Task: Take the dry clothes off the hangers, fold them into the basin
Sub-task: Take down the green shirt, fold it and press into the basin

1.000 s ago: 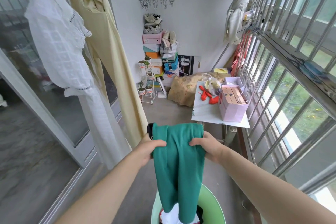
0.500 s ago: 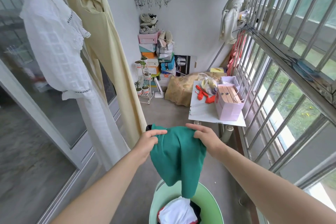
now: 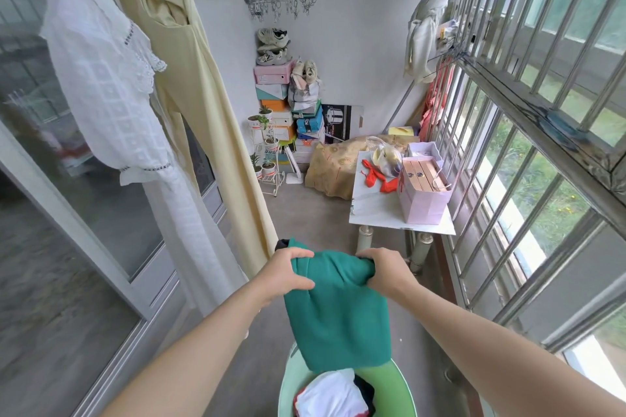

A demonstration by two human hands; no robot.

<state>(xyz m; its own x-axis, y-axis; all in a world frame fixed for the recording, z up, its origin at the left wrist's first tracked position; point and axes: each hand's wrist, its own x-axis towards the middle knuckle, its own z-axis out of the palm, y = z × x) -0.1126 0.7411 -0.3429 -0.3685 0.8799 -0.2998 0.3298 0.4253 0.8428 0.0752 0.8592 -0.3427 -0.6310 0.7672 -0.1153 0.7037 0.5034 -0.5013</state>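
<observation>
Green cloth (image 3: 338, 311), soft and light by its drape, hangs folded over the basin (image 3: 404, 386). Left hand (image 3: 288, 269) and right hand (image 3: 384, 267) pinch its top corners; best gripped there, it should drop in limp.

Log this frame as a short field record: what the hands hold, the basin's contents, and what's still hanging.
left hand: grips the top left edge of the green garment
right hand: grips its top right edge
garment state: folded over, hanging above the basin
basin contents: white cloth, with dark and red pieces showing beside it
still hanging: white dress, pale yellow dress
</observation>
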